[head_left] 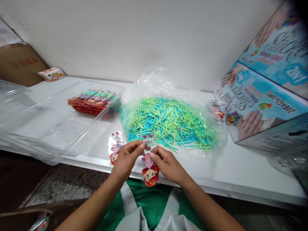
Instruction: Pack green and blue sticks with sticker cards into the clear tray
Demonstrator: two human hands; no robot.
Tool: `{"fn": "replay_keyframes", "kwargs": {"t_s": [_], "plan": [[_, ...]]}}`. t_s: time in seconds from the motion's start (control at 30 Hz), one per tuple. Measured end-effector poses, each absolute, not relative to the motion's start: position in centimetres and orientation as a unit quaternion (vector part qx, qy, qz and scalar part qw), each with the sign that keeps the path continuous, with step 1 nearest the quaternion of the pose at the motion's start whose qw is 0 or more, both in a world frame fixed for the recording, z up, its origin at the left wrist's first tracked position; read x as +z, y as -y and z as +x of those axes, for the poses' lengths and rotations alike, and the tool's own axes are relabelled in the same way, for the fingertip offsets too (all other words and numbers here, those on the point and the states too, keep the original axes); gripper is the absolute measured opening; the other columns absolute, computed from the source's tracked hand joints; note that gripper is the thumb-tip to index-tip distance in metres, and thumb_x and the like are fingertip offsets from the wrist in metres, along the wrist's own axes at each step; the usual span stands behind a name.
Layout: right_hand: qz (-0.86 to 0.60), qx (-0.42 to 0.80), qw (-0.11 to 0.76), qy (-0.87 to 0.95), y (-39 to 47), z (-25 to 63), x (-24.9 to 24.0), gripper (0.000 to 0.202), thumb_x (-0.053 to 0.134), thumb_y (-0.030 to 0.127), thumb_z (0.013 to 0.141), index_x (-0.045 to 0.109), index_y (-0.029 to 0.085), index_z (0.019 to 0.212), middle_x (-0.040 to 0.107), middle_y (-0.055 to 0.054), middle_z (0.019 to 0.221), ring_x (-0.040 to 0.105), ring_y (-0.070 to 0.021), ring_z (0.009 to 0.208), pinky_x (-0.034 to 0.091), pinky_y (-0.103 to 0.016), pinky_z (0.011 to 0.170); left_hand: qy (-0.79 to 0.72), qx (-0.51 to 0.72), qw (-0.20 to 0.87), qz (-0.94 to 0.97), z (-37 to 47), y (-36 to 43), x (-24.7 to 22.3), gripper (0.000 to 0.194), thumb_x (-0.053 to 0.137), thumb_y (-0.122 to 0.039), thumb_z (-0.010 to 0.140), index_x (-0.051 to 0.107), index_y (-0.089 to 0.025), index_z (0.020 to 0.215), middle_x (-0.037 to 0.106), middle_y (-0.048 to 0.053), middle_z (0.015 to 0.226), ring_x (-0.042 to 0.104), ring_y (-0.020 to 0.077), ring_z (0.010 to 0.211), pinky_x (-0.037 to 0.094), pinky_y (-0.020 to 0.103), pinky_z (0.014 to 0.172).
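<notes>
Brown carton (20,65) beside a small printed box (52,74)

Blue carton face (260,102) at right: "Nail Sticker", "Permen Keras", "2IN1", "20BAGSx20PCS". Face above (276,53): "Sticker", "Permen Keras", "2IN1". Held packet (150,175): partial "ick".

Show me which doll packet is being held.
The packet pinched by the left hand and right hand; the others lie on the table or stacked in the clear tray.
</notes>
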State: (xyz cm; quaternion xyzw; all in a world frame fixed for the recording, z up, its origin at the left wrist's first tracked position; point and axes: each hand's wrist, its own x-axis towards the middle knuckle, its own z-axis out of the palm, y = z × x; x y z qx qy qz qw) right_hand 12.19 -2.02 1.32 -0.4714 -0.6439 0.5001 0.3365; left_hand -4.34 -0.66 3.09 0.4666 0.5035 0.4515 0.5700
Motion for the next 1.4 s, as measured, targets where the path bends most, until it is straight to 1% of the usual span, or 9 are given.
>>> {"fn": "replay_keyframes", "kwargs": {"t_s": [0.13, 0.3, 0.47, 0.63, 0.77, 0.93, 1.17, 1.27, 1.4], "plan": [[-0.465, 0.513, 0.322, 0.646, 2.4, 13.8, 1.2, 0.024, 0.045, 0.038, 0.092, 0.052, 0.019, 0.079, 0.053, 0.003, 0.070, 0.049, -0.0104, 0.065, 0.040, -0.022, 0.060, -0.438, 0.432, 0.666, 0.421, -2.1, -0.7, 1.5, 0.017, 0.069, -0.037, 0.073, 0.074, -0.022, 0.080, 0.069, 0.003, 0.075, 0.060, 0.0165, 0.073, 0.045, 0.029, 0.073], [-0.485, 0.481, 0.280, 0.675, 1.3, 17.4, 0.6, 0.030, 0.039, 0.040, 0.094, 0.056, 0.019, 0.080, 0.059, 0.001, 0.075, 0.054, -0.0121, 0.069, 0.041, -0.024, 0.066, -0.463, 0.425, 0.669, 0.397, -1.2, -1.5, 0.5, 0.015, 0.073, -0.037, 0.069, 0.075, -0.022, 0.070, 0.071, 0.004, 0.073, 0.060, 0.0161, 0.072, 0.044, 0.029, 0.075], [-0.573, 0.333, 0.211, 0.718, -0.2, 21.3, -0.7, 0.027, 0.037, 0.037, 0.094, 0.056, 0.019, 0.085, 0.061, 0.000, 0.075, 0.056, -0.0151, 0.070, 0.041, -0.027, 0.066, -0.481, 0.433, 0.693, 0.317, -1.5, -1.7, -0.2, 0.018, 0.081, -0.029, 0.057, 0.067, -0.019, 0.055, 0.067, 0.002, 0.063, 0.061, 0.0147, 0.067, 0.045, 0.028, 0.070], [-0.634, 0.148, 0.067, 0.756, -0.6, 20.7, -1.8, 0.028, 0.048, 0.036, 0.089, 0.052, 0.018, 0.110, 0.061, -0.008, 0.100, 0.059, -0.0205, 0.088, 0.041, -0.028, 0.068, -0.458, 0.446, 0.724, 0.258, -2.0, -1.7, 0.0, 0.022, 0.081, -0.029, 0.060, 0.064, -0.015, 0.063, 0.067, 0.002, 0.066, 0.061, 0.0123, 0.064, 0.046, 0.025, 0.069], [-0.641, 0.005, -0.041, 0.766, -1.9, 18.6, -2.6, 0.024, 0.050, 0.031, 0.088, 0.052, 0.015, 0.106, 0.057, -0.013, 0.106, 0.057, -0.0244, 0.093, 0.043, -0.030, 0.069, -0.462, 0.453, 0.720, 0.248, -2.5, -1.7, 0.3, 0.023, 0.080, -0.027, 0.062, 0.063, -0.013, 0.066, 0.068, 0.003, 0.067, 0.061, 0.0110, 0.064, 0.046, 0.023, 0.068], [-0.640, -0.009, -0.059, 0.766, -4.6, 17.2, -3.5, 0.021, 0.042, 0.020, 0.090, 0.054, 0.010, 0.105, 0.058, -0.018, 0.101, 0.058, -0.0265, 0.091, 0.046, -0.032, 0.068, -0.457, 0.461, 0.718, 0.251, -2.8, -1.8, 0.3, 0.023, 0.080, -0.025, 0.062, 0.061, -0.012, 0.063, 0.067, 0.002, 0.065, 0.061, 0.0105, 0.064, 0.045, 0.021, 0.066], [-0.641, 0.009, -0.063, 0.765, -6.4, 16.6, -4.2, 0.029, 0.035, 0.002, 0.086, 0.058, 0.004, 0.103, 0.061, -0.021, 0.096, 0.063, -0.0270, 0.088, 0.046, -0.031, 0.065, -0.458, 0.455, 0.716, 0.265, -2.4, -1.9, 0.5, 0.024, 0.079, -0.026, 0.063, 0.060, -0.012, 0.060, 0.065, 0.002, 0.063, 0.060, 0.0104, 0.063, 0.043, 0.021, 0.066], [-0.652, 0.028, -0.049, 0.756, -6.2, 18.6, -3.4, 0.025, 0.037, 0.005, 0.087, 0.058, 0.004, 0.099, 0.063, -0.021, 0.091, 0.064, -0.0265, 0.081, 0.044, -0.031, 0.064, -0.456, 0.456, 0.716, 0.267, -2.9, -2.0, 0.6, 0.023, 0.080, -0.026, 0.062, 0.060, -0.013, 0.060, 0.066, 0.002, 0.063, 0.060, 0.0102, 0.063, 0.043, 0.021, 0.065], [-0.661, 0.053, 0.005, 0.749, -5.9, 21.6, -1.8, 0.026, 0.034, 0.025, 0.094, 0.055, 0.009, 0.095, 0.063, -0.018, 0.091, 0.063, -0.0254, 0.077, 0.041, -0.032, 0.065, -0.462, 0.459, 0.709, 0.271, -3.3, -2.3, 0.7, 0.022, 0.079, -0.026, 0.062, 0.062, -0.012, 0.061, 0.066, 0.002, 0.064, 0.059, 0.0101, 0.063, 0.043, 0.021, 0.065]]}}
